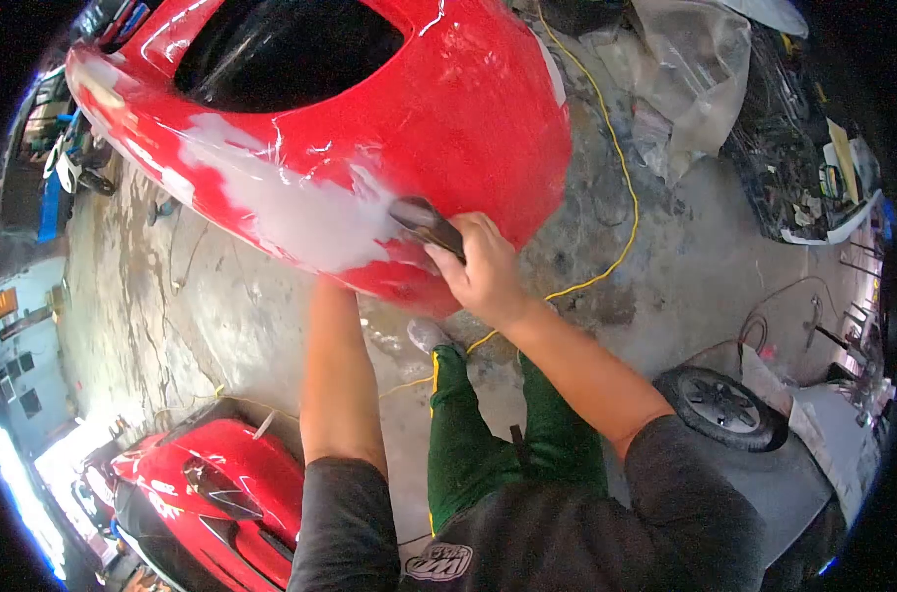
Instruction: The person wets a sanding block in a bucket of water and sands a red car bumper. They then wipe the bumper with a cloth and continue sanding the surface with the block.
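The right hand (483,271) is wrapped around a dark handheld tool (429,225), whose far end meets a large red panel (478,128) just ahead of the hand. The left hand is hidden — its forearm (340,385) disappears behind the panel's near edge, so I cannot tell whether its fingers are spread or gripping. From the tool's far end, a grey-white patch (281,197) stretches leftward over the red surface. Farther ahead of both hands, toward the left, the panel has a big dark hole (295,49). To the right of the right hand, a yellow cord (630,197) curves over the concrete floor (221,286). Nearer the body than the hands are a shoe (429,335) and green trousers (468,414). Well to the right of the right hand lies a wheel (724,407) — and left of the left forearm sits glossy red bodywork (271,459)
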`<action>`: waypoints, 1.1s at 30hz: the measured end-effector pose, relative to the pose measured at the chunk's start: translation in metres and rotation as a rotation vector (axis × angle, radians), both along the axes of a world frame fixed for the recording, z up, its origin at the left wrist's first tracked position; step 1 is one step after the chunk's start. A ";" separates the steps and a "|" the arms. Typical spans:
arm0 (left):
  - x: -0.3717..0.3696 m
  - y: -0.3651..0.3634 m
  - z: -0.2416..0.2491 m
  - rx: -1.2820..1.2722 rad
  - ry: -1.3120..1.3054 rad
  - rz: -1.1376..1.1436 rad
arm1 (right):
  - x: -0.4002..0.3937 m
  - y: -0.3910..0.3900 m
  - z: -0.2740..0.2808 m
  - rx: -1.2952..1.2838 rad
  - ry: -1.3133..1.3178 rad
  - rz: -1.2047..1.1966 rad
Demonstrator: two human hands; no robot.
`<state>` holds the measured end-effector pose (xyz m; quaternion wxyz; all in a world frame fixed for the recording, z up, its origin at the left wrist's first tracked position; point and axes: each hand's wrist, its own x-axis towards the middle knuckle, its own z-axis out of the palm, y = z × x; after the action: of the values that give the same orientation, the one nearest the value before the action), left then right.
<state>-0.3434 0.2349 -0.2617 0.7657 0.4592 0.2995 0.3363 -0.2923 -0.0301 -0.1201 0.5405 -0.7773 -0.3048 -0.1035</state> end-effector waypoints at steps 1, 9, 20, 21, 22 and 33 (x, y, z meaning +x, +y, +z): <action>-0.002 -0.006 -0.002 -0.008 0.005 0.000 | 0.000 -0.001 -0.003 0.006 -0.034 0.000; 0.000 0.008 0.000 0.018 0.024 -0.020 | 0.038 0.047 0.056 0.129 -0.162 -0.030; 0.013 0.008 -0.010 -0.035 0.027 0.006 | 0.048 0.057 0.048 0.166 -0.159 -0.014; 0.012 -0.003 -0.010 -0.035 0.014 0.012 | 0.029 0.043 0.028 0.164 -0.114 -0.019; 0.018 0.002 -0.012 -0.039 0.004 0.013 | 0.017 0.032 0.012 0.158 -0.066 -0.030; 0.019 0.009 -0.019 -0.083 -0.040 0.057 | 0.027 0.048 0.042 0.138 -0.124 0.002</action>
<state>-0.3244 0.2438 -0.2803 0.7801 0.4114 0.3107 0.3546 -0.2653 0.0182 -0.0783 0.5729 -0.7301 -0.3305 -0.1717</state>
